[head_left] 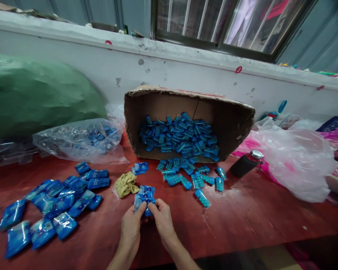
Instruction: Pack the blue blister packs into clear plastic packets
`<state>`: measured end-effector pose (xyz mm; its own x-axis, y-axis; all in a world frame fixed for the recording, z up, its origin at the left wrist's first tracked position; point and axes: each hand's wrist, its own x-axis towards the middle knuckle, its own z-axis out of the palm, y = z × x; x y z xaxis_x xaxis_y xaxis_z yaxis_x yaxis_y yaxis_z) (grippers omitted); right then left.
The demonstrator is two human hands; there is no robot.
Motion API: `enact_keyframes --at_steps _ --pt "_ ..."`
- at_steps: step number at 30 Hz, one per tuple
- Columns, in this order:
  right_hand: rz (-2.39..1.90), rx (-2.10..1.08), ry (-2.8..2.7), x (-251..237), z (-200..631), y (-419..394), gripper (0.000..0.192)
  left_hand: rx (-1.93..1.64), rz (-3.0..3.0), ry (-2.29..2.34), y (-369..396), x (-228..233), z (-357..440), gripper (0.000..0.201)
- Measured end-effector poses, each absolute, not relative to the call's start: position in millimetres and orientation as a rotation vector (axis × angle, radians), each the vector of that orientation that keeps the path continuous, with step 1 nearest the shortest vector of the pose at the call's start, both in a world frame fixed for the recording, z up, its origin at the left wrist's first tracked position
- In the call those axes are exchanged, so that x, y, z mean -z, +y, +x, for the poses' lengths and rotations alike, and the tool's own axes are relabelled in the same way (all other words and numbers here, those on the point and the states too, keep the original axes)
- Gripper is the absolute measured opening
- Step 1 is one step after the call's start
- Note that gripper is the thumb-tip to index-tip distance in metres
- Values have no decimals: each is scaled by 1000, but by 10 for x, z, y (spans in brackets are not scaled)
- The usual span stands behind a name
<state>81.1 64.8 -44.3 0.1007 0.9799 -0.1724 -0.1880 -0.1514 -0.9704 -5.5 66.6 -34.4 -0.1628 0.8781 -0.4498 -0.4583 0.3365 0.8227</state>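
A small packing workshop — a worn red bench (256, 217) set against a scuffed white wall (186, 75) under a barred window (214, 22). A tipped cardboard box (231, 120) spills blue blister strips (180, 137); sealed blue packets (56, 206) pile at near left, with bulk plastic bags (298, 161) at right — piecework stock.

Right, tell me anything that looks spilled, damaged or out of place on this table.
The cardboard box lies tipped on its side with a torn front edge, and small blue packs have spilled from it onto the red table. A crumpled yellow cloth sits among the goods.
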Motion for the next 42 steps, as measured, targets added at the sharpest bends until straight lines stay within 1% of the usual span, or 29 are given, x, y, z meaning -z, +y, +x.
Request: enact_keyframes --at_steps 2,7,10,13,15,16,18,21,23,27,29,32,35,37,39,42 --pt "-1286 -1257 -959 457 825 642 26 -1231 394 1215 669 345 -46 33" --pt "-1320 -1159 -1180 390 938 652 31 -1081 333 1089 625 358 -107 31" --pt "-1342 -1104 -1355 323 986 651 35 -1060 313 1102 591 379 -138 29" --pt "-1302 -1136 -1509 254 1028 642 37 -1062 263 1132 576 383 -145 27" --pt "-1290 -1060 -1628 201 1101 665 34 -1049 241 1141 570 363 -160 25" --pt "-1313 -954 -1697 175 1160 698 30 -1041 236 1144 565 347 -175 25" --pt "-1447 -608 -1834 134 1318 810 21 -1029 225 1141 549 308 -213 24" --pt "-1846 -98 -2050 119 1572 1047 41 -993 212 1103 515 243 -265 24" --pt "-1988 55 -2209 136 1678 1179 44 -976 214 1078 494 208 -283 24" --pt "-1981 71 -2354 193 1653 1207 28 -960 216 1082 469 208 -300 23" --pt "-1947 63 -2400 216 1580 1116 25 -964 218 1097 464 246 -319 20" --pt "-1839 19 -2508 220 1508 945 33 -977 223 1106 458 306 -361 18" --pt "-1788 -48 -2557 180 1500 820 50 -983 232 1111 455 330 -386 18" --pt "-1857 -104 -2490 152 1488 773 59 -990 241 1118 454 325 -382 17" --pt "-1949 -154 -2392 153 1441 744 58 -1000 243 1128 453 315 -370 17" --pt "-2029 -141 -2301 214 1319 710 44 -1003 239 1142 448 304 -355 18"
